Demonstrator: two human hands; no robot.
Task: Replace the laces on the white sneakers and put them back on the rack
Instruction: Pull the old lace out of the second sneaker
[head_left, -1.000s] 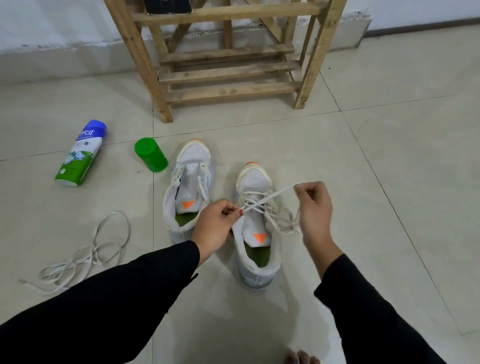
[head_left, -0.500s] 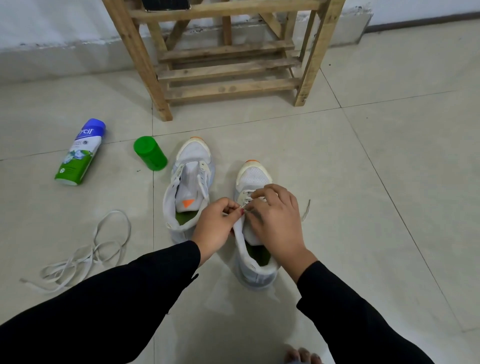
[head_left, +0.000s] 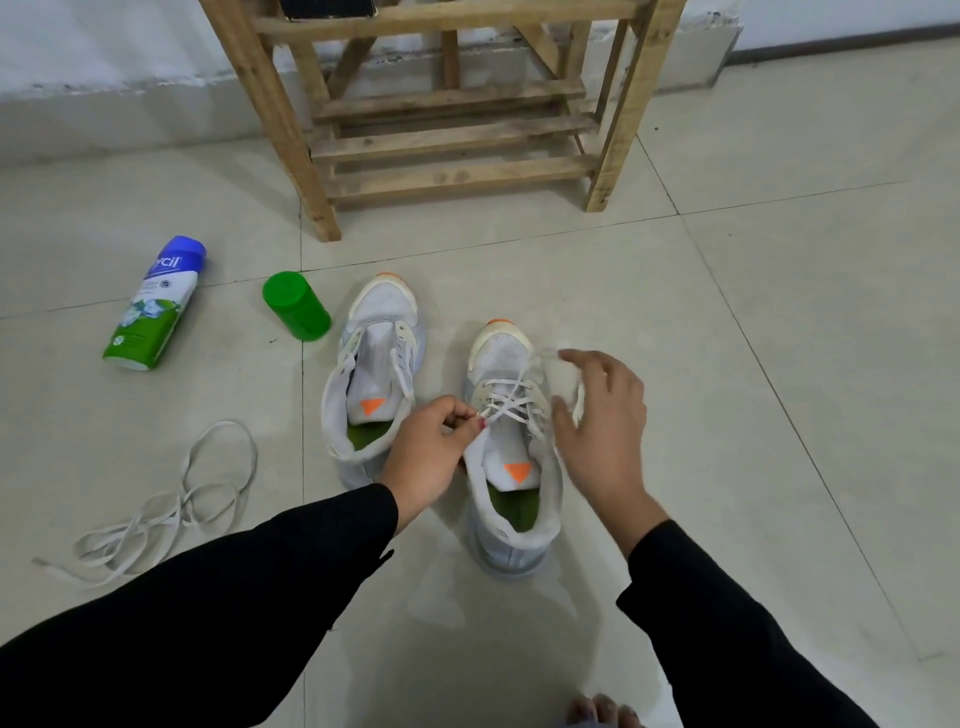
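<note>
Two white sneakers with orange tongue marks stand toe-forward on the tiled floor. The left sneaker (head_left: 382, 358) has no lace. The right sneaker (head_left: 501, 345) carries a white lace (head_left: 511, 402) crossed through its lower eyelets. My left hand (head_left: 434, 457) pinches one lace end at the shoe's left eyelets. My right hand (head_left: 602, 415) hovers by the shoe's right side with fingers spread; a blurred lace strand runs up to its index fingertip, and I see no clear grip. The wooden rack (head_left: 452, 140) stands behind the shoes.
A loose pile of white laces (head_left: 156, 514) lies on the floor at the left. A blue-and-green bottle (head_left: 153, 306) lies on its side beside a green cap (head_left: 296, 306) near the left sneaker. A dark phone (head_left: 327, 8) rests on the rack. Bare toes (head_left: 597, 712) show at the bottom.
My right hand first pulled the lace out to the right, then came onto the shoe's eyelets, and now has lifted off to the right with fingers spread. My left hand kept its pinch.
</note>
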